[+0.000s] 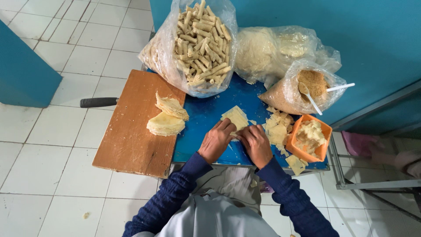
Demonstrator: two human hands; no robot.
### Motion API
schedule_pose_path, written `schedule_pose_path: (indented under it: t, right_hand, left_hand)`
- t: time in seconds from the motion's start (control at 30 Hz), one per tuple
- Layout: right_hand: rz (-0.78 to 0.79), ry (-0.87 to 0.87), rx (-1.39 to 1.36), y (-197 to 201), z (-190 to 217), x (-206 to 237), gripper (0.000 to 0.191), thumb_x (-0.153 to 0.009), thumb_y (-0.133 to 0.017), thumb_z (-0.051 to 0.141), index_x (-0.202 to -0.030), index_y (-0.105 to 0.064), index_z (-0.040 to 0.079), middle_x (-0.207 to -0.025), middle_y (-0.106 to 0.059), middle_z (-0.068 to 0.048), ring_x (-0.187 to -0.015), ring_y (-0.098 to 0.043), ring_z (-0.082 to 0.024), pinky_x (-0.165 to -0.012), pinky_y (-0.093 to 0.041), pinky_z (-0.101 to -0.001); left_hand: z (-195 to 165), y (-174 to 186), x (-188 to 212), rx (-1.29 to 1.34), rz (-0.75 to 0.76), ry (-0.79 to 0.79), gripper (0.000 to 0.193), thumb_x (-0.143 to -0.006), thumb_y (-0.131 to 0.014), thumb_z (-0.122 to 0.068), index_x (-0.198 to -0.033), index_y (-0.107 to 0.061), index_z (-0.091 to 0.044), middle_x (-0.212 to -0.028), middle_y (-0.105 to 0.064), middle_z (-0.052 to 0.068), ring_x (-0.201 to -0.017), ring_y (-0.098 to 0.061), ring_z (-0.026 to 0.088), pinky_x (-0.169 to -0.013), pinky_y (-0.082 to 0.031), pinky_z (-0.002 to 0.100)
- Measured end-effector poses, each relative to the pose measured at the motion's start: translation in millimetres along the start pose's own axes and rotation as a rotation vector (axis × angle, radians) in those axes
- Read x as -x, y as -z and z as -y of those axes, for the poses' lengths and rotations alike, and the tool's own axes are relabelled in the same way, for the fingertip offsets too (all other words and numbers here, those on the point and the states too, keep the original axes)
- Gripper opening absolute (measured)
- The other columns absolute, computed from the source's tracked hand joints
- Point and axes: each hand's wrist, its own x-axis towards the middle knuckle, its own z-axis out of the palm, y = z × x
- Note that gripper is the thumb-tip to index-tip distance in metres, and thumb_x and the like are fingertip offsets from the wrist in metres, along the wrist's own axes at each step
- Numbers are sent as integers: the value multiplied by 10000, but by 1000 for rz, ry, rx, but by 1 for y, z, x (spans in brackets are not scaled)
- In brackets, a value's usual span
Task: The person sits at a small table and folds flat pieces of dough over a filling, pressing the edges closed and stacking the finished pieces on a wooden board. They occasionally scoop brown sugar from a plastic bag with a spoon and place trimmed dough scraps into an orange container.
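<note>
The board (131,131) is matt bare wood; the tabletop (210,112) glossy blue. Clear crinkled plastic bags (169,57) shine. The pastry sheet (236,117) looks thin, matt and floury. The tub (323,147) is smooth orange plastic; the sleeves (175,193) are knitted.

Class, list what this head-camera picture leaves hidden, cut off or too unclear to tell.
- Pastry sheet: its near end lies under the left hand and right hand; any filling is hidden.
- Knife handle: the blade is behind the wooden board.
- Bag of rolls: top cut off by the frame.
- Orange bowl: contents indistinct.
</note>
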Motion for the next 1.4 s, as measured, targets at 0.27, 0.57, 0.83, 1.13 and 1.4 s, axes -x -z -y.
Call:
schedule_pose_path:
  t: [0.27, 0.57, 0.83, 1.13, 1.4]
  right_hand:
    - [-64, -28, -14, 2, 6, 0, 158, -849, -767, 69, -995, -718, 29, -965, -641, -86, -925, -594, -302, -801, -504, -418]
    - [-30, 13, -8, -3, 4, -8, 102, -870, -762, 53, -934, -685, 33, -943, -655, -68, -916, -595, -288, -804, -509, -401]
    - [-51, -4, 7, 1, 2, 2, 185, -861, -717, 20, -1046, -712, 31, -1007, -682, -81, -949, -609, -298, -822, -517, -404]
    - [-1, 32, 280, 1, 3, 8, 330, -849, -636, 83, -1171, -711, 86, -1186, -660, -34, -1128, -583, -256, -931, -481, -426]
    - [48, 5, 239, -3, -4, -10, 390, -893, -643, 59, -1268, -716, 134, -1227, -607, -61, -1122, -527, -273, -935, -460, -419]
  left_hand:
    - [-2, -3, -5, -145, 47, 38, 105, -873, -676, -39, -943, -606, -75, -1046, -561, 83, -1036, -611, 309, -764, -539, 435]
    - [-2, -5, -3, -100, 12, 59, 117, -872, -672, -69, -974, -614, -72, -1041, -572, 79, -1007, -617, 305, -749, -540, 430]
    - [2, -6, -4, -118, 2, 37, 132, -834, -641, -7, -948, -603, -60, -1056, -577, 95, -1019, -611, 326, -772, -543, 435]
    - [-11, -3, 1, -44, -26, 140, 321, -819, -693, -51, -1103, -558, 13, -1172, -514, 173, -1068, -587, 393, -762, -522, 475]
    - [-10, -3, 8, -143, 21, 87, 524, -780, -575, 88, -1295, -598, -2, -1235, -535, 160, -1126, -597, 363, -837, -545, 438]
